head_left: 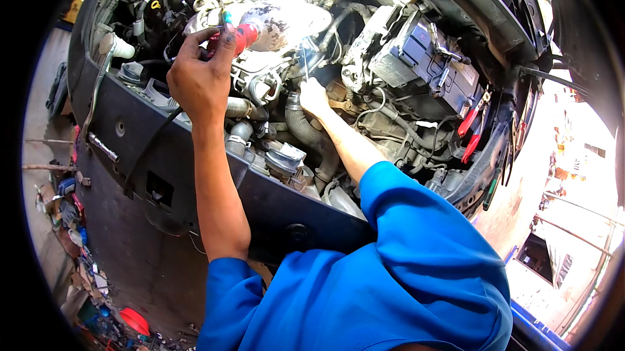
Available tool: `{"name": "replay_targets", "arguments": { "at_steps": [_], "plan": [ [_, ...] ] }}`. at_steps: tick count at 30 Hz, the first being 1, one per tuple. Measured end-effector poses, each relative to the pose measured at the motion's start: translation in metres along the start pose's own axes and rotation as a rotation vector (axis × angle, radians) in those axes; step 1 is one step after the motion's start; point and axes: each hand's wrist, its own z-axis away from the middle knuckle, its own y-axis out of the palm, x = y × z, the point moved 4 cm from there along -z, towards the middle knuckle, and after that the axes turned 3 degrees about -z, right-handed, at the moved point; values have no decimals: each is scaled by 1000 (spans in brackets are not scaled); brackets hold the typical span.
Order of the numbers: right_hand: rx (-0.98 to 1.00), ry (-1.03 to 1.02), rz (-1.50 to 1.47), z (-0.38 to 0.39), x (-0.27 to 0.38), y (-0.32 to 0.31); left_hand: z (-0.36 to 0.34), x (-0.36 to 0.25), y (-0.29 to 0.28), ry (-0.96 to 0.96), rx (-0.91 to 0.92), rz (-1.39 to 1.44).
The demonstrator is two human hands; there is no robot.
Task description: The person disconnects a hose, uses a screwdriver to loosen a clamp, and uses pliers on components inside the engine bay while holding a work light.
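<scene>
Left of the battery (pixel 402 49), the left hand (pixel 202 78) is gripping a red object (pixel 245 38) and the right hand (pixel 314 97) apparently clasping a slim rod (pixel 306 65), work looking unfinished.

Battery (pixel 416 52) right of both hands (pixel 314 96)

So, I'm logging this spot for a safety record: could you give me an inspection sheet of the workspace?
Surface: open engine bay behind a dark front panel.
Job's things: red object and thin metal rod, at the hands.
Clutter: red-handled pliers near the battery; loose items and a red bowl-like thing at lower left.
Hands: left hand, fingers around red object; right hand seems closed on the rod.
Cables: black cable or hose over the panel.
Surroundings: glaring ground at right, detail washed out.
</scene>
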Motion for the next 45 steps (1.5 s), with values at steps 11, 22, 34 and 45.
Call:
{"name": "replay_targets", "arguments": {
  "at_steps": [11, 22, 34, 45],
  "plan": [
    [290, -255, 351, -15, 20, 3, -1, 3, 5, 15, 8, 109],
    [47, 470, -291, -10, 30, 10, 0, 1, 18, 72, 94, 184],
    [130, 615, -416, 13, 52, -25, 1, 10, 16, -14, 143, 147],
    [-9, 739, -659, -1, 76, -45, 1, 17, 13, -109, 147, 147]
  ]
}}
